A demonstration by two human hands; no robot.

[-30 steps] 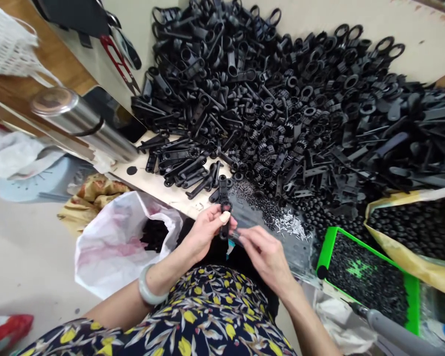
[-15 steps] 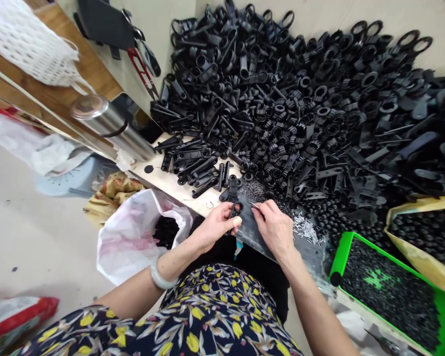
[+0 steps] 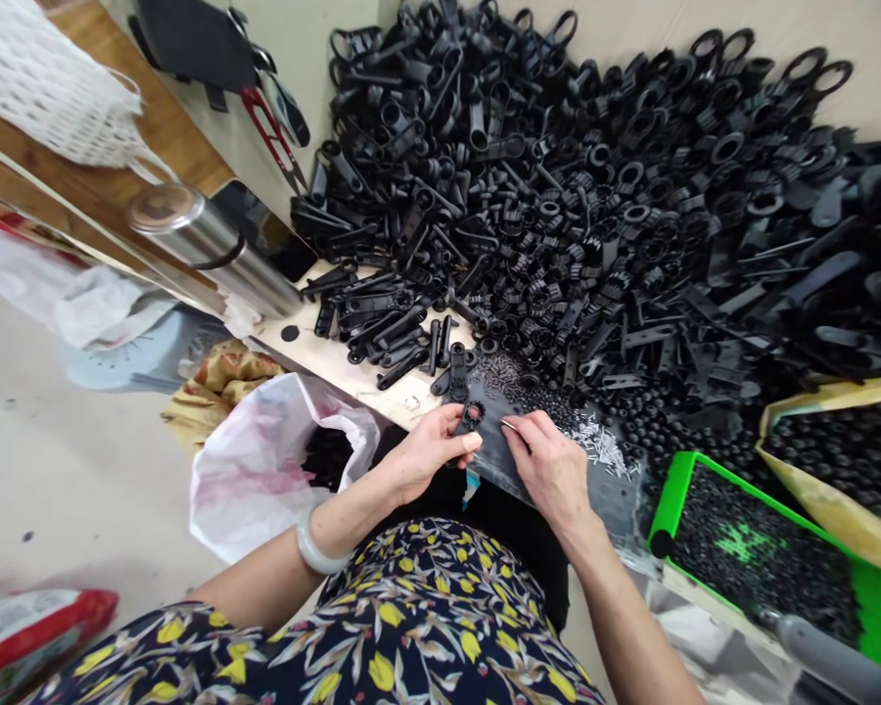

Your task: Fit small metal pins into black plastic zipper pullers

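My left hand (image 3: 435,448) is closed around a black plastic ring-ended piece (image 3: 474,415), its open ring turned up beside the thumb. A thin silver pin (image 3: 509,423) sticks out from the pinched thumb and forefinger of my right hand (image 3: 550,465), a short gap to the right of the ring. Both hands are over a grey plate (image 3: 495,455) at the table's front edge. Just beyond the left fingers lies a black flat lever (image 3: 458,367). Loose silver pins (image 3: 602,446) are heaped past my right hand, and tiny metal parts (image 3: 497,374) lie ahead of both hands.
A large heap of black plastic parts (image 3: 558,196) covers the back. Black handles (image 3: 393,328) lie at left near a steel flask (image 3: 216,250). On the right are a green tray (image 3: 668,504), a yellow-edged bag (image 3: 837,514) and a grey rounded object (image 3: 833,646). A white bag (image 3: 239,490) stands below left.
My right hand has come down slightly, with the pin still pinched. My left hand keeps the ring piece in nearly the same place. A grey rounded object now shows at lower right.
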